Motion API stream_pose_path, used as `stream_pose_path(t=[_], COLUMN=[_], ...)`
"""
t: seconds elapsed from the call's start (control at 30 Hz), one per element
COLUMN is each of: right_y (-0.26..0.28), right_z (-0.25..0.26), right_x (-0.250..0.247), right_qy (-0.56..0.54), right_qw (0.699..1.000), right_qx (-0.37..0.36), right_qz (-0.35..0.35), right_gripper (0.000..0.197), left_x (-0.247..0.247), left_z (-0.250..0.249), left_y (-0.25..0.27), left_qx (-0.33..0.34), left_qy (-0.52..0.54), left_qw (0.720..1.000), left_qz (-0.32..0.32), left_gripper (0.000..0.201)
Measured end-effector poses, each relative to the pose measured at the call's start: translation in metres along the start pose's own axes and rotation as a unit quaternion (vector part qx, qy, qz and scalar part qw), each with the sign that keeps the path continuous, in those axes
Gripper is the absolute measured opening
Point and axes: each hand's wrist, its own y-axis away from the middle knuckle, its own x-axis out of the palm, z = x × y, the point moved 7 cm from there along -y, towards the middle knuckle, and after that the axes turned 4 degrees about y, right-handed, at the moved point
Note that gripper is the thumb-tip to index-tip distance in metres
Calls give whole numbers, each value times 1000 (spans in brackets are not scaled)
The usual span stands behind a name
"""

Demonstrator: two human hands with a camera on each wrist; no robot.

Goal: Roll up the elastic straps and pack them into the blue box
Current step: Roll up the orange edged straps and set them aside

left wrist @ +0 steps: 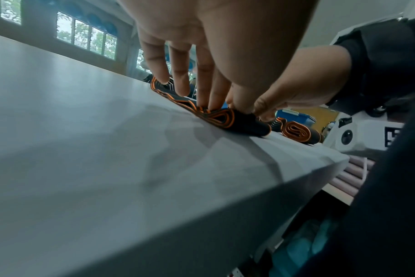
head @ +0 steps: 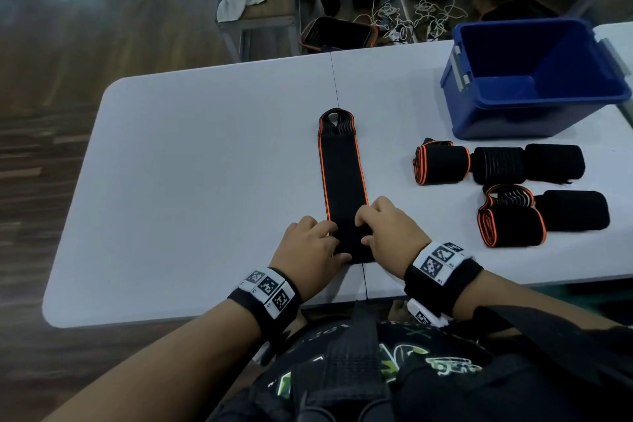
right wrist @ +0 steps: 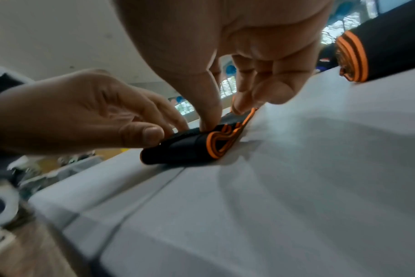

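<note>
The strap being rolled (head: 342, 181) lies flat on the white tabletop (head: 205, 164), running from the near edge toward 12 o'clock, with its loop end farthest from the person. The near end is already turned into a small, flattened roll (right wrist: 185, 150).

The left hand (head: 310, 245) grips the roll at its 9 o'clock side, thumb behind and fingers (left wrist: 203, 88) curled over the top. The right hand (head: 387, 233) grips the 3 o'clock side the same way, its thumb and fingertips (right wrist: 211, 114) pressing on the fabric. Both hands are therefore clenched on the strap, not released.

Five finished rolls (head: 442, 164) lie at 3 o'clock of the strap. The blue box (head: 534, 79) stands at 2 o'clock, beyond them; no rolls show inside it.

Procedure for the step in hand, as judged from this state:
- Advance both hands together toward 12 o'clock so the roll does not skew.
- Keep the orange edges stacked on each side; the wrist views show loose, wavy layers, so tighten before continuing.
- Maintain downward pressure to stop the elastic from springing open.
- Hold the roll closed when lifting it toward the box.
</note>
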Motion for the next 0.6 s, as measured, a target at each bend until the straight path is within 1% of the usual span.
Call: stream_pose_path(t=[0.03,0.1,0.13,0.2,0.23,0.3,0.37,0.4,0.47,0.5,0.6], right_y=[3,9,11,14,15,19,23,25,24,23,17], right_z=[4,9,9,9,8,4,1,1,2,3,5], right_x=[4,14,16,14,13,15,17,18,22,22,16], right_qy=[20,54,63,72,80,117,145,145,125,107,50], right_qw=[999,996,995,994,994,990,986,986,989,991,996], right_qx=[-27,-69,-75,-78,-77,-80,-80,-77,-73,-74,-69], right_qz=[3,8,4,-14,-13,7,19,19,6,1,-12], right_gripper=[28,34,32,19,24,45,64,67,61,56,44], left_x=[1,6,8,10,10,10,11,13,13,12,3], left_z=[1,3,4,4,3,2,2,3,3,3,4], left_y=[2,5,6,7,8,9,10,11,12,13,15], left_qx=[3,7,9,10,10,16,21,22,23,25,6], left_qy=[-3,-8,-10,-14,-14,-14,-14,-10,12,22,68], left_qw=[1000,999,999,999,999,999,1000,1000,1000,999,997], left_qz=[13,41,51,52,47,28,15,10,-3,-9,-47], left_gripper=[50,48,45,40,37,32,32,36,42,42,34])
